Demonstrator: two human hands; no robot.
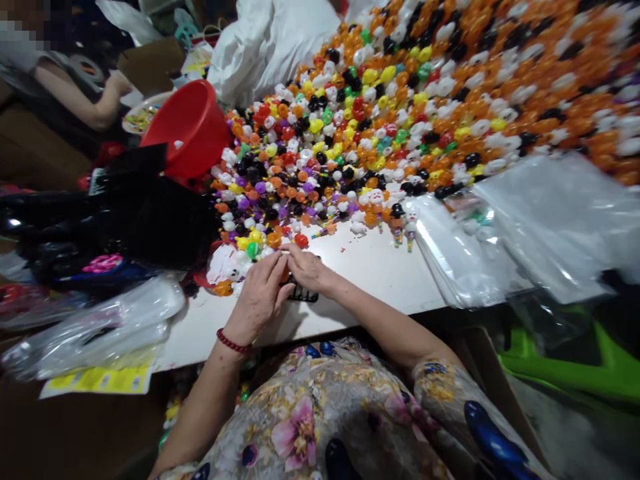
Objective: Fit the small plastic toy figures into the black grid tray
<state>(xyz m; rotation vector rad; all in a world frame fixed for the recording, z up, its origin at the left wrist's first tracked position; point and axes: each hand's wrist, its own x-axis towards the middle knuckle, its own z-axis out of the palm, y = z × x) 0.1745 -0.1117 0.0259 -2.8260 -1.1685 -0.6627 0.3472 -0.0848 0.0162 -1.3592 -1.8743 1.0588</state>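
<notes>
A mound of plastic pieces [360, 133] sits on a white table [385, 273].
Near the table's front edge, the left hand [257, 293] and right hand [306, 269] meet, fingers bent, over a black slotted tray [303, 294]; an orange piece [285, 274] shows between them, gripped or not I cannot tell. The step seems close handling there; the next move calls for steady fingertips.

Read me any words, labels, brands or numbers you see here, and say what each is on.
No text can be read.
Yellow sheet by the clear bags: marks too blurred to read.
White patch on the black plastic: too small to read.
</notes>
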